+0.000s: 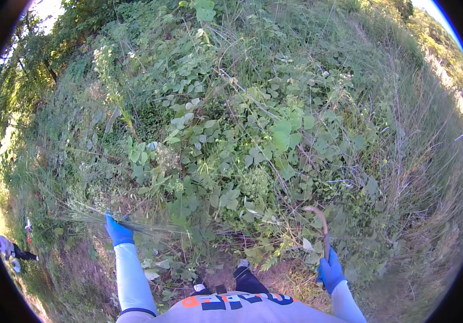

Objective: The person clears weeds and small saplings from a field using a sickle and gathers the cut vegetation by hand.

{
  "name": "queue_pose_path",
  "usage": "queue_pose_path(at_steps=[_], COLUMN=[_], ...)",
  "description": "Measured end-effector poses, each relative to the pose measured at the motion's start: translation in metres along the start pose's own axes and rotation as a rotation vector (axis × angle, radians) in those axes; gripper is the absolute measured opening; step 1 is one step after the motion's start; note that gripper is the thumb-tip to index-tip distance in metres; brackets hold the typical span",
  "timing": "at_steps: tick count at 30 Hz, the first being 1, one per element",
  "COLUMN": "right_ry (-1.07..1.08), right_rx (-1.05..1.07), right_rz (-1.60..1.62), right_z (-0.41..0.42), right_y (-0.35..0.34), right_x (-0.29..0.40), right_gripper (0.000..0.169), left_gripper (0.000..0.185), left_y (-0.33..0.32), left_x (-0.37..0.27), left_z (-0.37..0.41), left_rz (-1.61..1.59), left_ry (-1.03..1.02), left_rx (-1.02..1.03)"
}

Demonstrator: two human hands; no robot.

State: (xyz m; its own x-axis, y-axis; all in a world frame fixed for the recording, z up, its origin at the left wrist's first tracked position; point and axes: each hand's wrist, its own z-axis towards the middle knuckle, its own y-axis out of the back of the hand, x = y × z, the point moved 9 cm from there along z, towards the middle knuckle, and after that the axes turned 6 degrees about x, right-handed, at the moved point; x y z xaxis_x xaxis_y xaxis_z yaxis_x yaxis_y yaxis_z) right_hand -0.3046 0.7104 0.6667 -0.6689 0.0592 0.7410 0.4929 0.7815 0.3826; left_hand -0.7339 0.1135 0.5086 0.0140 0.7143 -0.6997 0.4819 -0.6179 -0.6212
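My left hand (119, 231), in a blue glove, is closed around a bunch of long thin grass stems (146, 227) that stick out on both sides of the fist. At the lower right my right hand (331, 271), gloved in blue too, grips the handle of a sickle (323, 226) with a curved, brownish blade pointing up and to the left. Broad-leaved vines (284, 135) and weeds cover the slope before me, between and beyond both hands. The blade tip is close to the foliage; whether it touches cannot be told.
My feet stand at the bottom centre, beside trampled dry grass (292, 274). Tall thin stalks (397, 121) rise on the right. A tall flowering weed (112, 91) leans at upper left. Another person (11, 248) is at the far left edge, with trees above.
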Motion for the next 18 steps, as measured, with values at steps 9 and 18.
queue_pose_path(at_steps=[9,18], right_ry=[0.489,0.196], right_rx=[-0.074,0.364], right_rz=[0.288,-0.667], right_z=[0.275,0.415], right_y=[-0.020,-0.116], right_x=[0.197,0.146], right_gripper=[0.052,0.036], left_gripper=[0.018,0.056], left_y=[-0.270,-0.329], left_x=[0.079,0.326], left_z=[-0.142,-0.202], left_rz=[0.672,1.768], left_ry=[0.081,-0.157], left_rx=[0.700,1.368])
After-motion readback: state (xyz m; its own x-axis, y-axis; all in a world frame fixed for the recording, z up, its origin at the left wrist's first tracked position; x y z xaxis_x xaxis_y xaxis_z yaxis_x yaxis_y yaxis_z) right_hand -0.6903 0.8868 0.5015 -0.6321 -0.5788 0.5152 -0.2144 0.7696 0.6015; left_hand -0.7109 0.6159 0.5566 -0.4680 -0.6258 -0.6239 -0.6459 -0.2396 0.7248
